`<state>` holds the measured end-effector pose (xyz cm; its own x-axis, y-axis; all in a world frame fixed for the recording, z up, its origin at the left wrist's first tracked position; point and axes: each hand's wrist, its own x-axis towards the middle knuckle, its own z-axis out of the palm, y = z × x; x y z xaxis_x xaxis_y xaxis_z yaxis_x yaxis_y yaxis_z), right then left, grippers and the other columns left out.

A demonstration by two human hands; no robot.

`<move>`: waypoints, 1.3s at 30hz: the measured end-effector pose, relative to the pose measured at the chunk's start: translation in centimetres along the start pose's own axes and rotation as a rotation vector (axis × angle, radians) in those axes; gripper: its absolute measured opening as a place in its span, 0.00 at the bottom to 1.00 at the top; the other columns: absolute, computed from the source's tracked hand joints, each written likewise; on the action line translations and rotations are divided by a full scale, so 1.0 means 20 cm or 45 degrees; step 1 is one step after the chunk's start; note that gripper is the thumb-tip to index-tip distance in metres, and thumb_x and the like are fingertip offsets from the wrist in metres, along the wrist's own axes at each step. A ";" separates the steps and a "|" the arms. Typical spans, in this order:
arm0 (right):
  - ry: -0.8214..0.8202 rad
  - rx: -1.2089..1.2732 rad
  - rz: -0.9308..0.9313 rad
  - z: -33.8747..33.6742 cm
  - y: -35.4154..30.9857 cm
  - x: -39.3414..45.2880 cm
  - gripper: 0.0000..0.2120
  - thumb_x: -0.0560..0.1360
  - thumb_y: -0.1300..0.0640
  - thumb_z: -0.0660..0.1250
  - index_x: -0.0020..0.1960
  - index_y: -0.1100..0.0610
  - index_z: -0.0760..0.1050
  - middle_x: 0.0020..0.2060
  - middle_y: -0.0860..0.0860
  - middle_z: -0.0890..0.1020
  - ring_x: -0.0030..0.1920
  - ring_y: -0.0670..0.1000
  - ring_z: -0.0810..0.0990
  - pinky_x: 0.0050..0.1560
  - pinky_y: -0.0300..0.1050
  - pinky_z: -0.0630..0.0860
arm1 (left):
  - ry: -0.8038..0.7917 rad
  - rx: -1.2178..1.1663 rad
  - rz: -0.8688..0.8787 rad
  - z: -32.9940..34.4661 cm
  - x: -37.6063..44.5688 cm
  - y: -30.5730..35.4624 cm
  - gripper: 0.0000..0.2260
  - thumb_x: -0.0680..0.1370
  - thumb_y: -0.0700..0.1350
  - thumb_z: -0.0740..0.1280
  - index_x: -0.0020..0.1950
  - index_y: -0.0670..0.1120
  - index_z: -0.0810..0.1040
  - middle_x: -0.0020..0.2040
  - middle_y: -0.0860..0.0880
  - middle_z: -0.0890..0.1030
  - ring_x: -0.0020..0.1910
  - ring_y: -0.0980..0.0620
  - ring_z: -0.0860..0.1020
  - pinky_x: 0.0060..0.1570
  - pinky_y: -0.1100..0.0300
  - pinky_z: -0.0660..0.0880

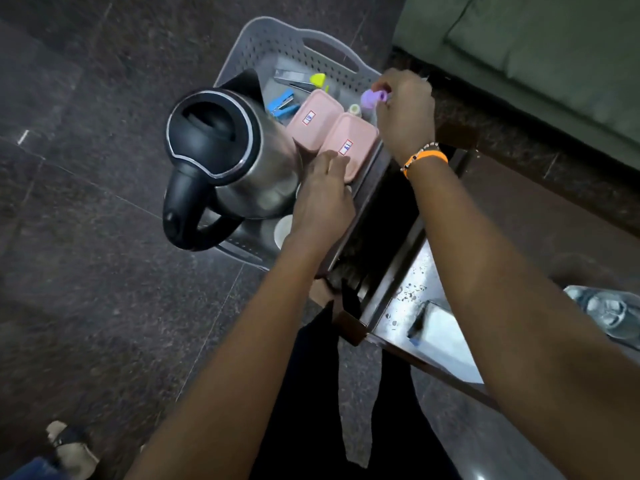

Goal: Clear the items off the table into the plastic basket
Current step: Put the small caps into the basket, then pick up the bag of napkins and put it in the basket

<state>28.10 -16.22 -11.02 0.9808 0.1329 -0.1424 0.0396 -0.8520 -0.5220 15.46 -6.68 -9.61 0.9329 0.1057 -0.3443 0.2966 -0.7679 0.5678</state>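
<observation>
Your right hand [403,112] pinches a small purple cap [372,98] over the grey plastic basket [277,46] on the dark floor; your left hand [323,199], fingers together, rests on a pink box [349,142] beside its twin [313,117]; a steel kettle [228,157] stands inside too.

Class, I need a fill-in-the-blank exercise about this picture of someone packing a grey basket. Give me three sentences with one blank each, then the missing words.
1. The right hand pinches a small ____ item over the basket.
2. The two boxes lying side by side in the basket are ____.
3. The left hand reaches in beside the steel ____.

Missing words: purple; pink; kettle
</observation>
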 end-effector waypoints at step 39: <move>-0.122 0.945 1.581 -0.04 1.59 -1.76 0.18 0.73 0.69 0.66 0.56 0.58 0.61 0.47 0.56 0.78 0.51 0.50 0.72 0.48 0.41 0.69 | -0.869 -0.372 -0.692 1.30 -0.78 0.21 0.25 0.77 0.33 0.56 0.75 0.42 0.59 0.74 0.44 0.65 0.73 0.47 0.64 0.73 0.50 0.61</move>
<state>-5.08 -48.41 -21.92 0.2910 -0.4237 -0.8578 -0.9455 0.0093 -0.3254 -3.19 -27.90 -21.28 0.3545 -0.0622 -0.9330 0.7853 -0.5217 0.3332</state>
